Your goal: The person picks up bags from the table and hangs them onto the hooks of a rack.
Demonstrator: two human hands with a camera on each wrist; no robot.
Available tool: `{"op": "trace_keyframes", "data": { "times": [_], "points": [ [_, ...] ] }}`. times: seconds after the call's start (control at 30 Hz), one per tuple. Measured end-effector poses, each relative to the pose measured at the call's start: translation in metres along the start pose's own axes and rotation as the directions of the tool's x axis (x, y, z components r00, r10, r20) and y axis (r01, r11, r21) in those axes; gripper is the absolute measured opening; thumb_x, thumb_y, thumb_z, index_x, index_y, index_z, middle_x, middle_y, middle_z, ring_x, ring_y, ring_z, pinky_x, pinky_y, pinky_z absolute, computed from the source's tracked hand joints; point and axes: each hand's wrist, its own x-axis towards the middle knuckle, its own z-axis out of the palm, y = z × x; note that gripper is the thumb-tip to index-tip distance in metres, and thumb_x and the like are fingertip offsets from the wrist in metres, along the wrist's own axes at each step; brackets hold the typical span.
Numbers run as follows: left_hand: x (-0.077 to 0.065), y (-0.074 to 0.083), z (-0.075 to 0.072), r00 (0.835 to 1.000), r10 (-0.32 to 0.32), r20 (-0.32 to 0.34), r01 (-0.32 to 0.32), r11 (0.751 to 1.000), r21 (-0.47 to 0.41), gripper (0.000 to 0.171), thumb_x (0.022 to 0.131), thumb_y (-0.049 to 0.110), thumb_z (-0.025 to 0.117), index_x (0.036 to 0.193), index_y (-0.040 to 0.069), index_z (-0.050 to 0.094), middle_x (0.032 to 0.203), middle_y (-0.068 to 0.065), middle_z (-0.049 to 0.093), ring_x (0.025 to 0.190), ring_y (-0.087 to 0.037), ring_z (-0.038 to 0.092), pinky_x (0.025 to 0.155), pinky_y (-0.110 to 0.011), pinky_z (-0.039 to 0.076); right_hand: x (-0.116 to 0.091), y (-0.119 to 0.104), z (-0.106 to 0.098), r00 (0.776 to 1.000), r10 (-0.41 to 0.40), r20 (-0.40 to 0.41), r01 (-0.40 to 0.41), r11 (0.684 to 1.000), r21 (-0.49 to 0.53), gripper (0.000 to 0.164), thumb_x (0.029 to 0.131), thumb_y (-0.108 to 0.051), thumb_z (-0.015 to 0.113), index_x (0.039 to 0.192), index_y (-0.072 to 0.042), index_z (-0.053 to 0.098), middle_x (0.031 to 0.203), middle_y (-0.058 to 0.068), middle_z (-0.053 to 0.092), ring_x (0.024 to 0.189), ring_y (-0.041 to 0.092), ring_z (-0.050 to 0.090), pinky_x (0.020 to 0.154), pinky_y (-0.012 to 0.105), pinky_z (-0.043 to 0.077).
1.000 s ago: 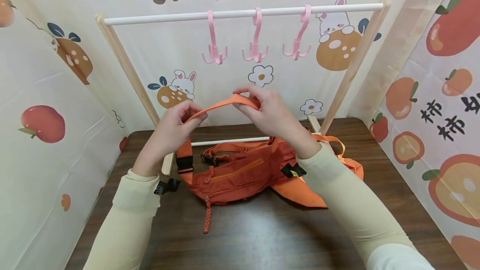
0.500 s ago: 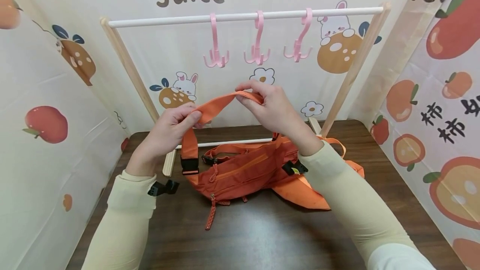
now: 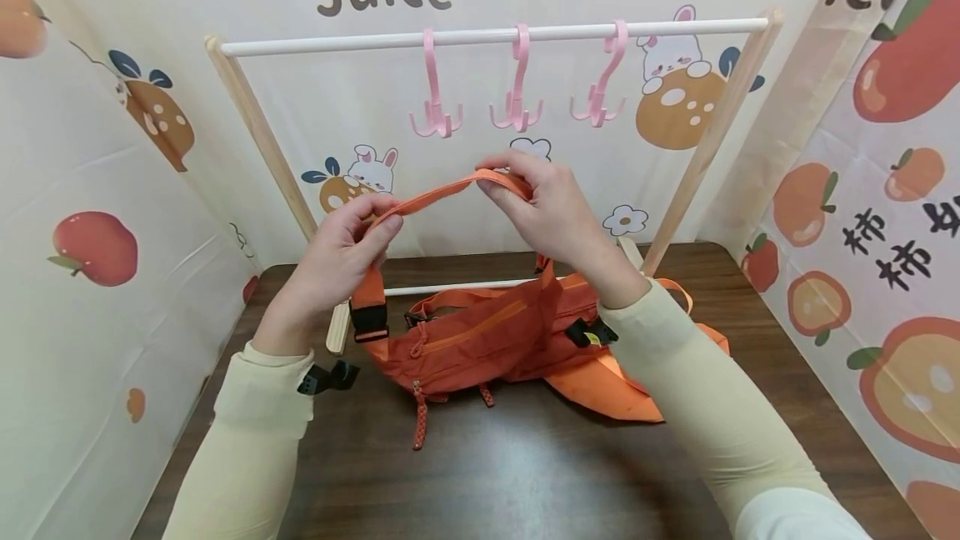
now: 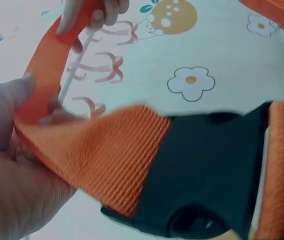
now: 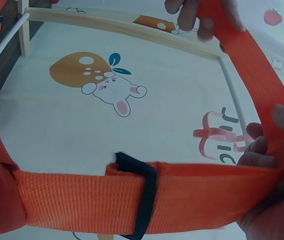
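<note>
Bag [image 3: 465, 348] lies on the counter [image 3: 480, 473]; your left hand [image 3: 348, 248] and right hand [image 3: 551, 207] both pinch its raised strap [image 3: 438, 193]. Should handle light and soft, body likely to sag; best held by the strap, two points apart.

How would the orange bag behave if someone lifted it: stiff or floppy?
The bag would probably sag, since it looks creased. Its strap probably bends easily, since it arches between the left hand and right hand.
</note>
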Motion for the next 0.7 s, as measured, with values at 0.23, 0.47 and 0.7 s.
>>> {"op": "trace_keyframes", "data": {
  "times": [0.23,0.47,0.7],
  "points": [
    [0.007,0.012,0.003,0.975,0.067,-0.213,-0.063,0.998,0.028,0.023,0.109,0.014,0.062,0.129,0.006,0.07,0.08,-0.009,0.049,0.058,-0.021,0.04,0.051,-0.027,0.031,0.005,-0.001,0.0,0.997,-0.063,-0.043,0.062,0.998,-0.015,0.021,0.106,-0.026,0.069,0.122,-0.017,0.078,0.072,0.0,0.054,0.062,0.018,0.042,0.058,0.034,0.034],
    [0.022,0.02,0.002,0.921,0.163,-0.353,-0.118,0.982,0.145,0.023,0.108,0.017,0.064,0.126,0.01,0.077,0.091,-0.003,0.059,0.072,-0.018,0.047,0.063,-0.028,0.035,0.012,-0.001,0.0,0.982,-0.157,-0.105,0.145,0.983,-0.113,0.022,0.106,-0.022,0.07,0.121,-0.01,0.08,0.088,0.001,0.064,0.078,0.02,0.048,0.068,0.035,0.039],
    [0.04,0.023,-0.003,0.87,0.256,-0.42,-0.143,0.949,0.281,0.023,0.109,0.018,0.064,0.123,0.009,0.078,0.09,-0.004,0.056,0.077,-0.018,0.043,0.067,-0.029,0.032,0.025,-0.002,0.0,0.971,-0.204,-0.124,0.183,0.97,-0.159,0.022,0.107,-0.022,0.068,0.12,-0.008,0.079,0.09,0.003,0.067,0.075,0.02,0.048,0.069,0.034,0.04]
  ]
}}
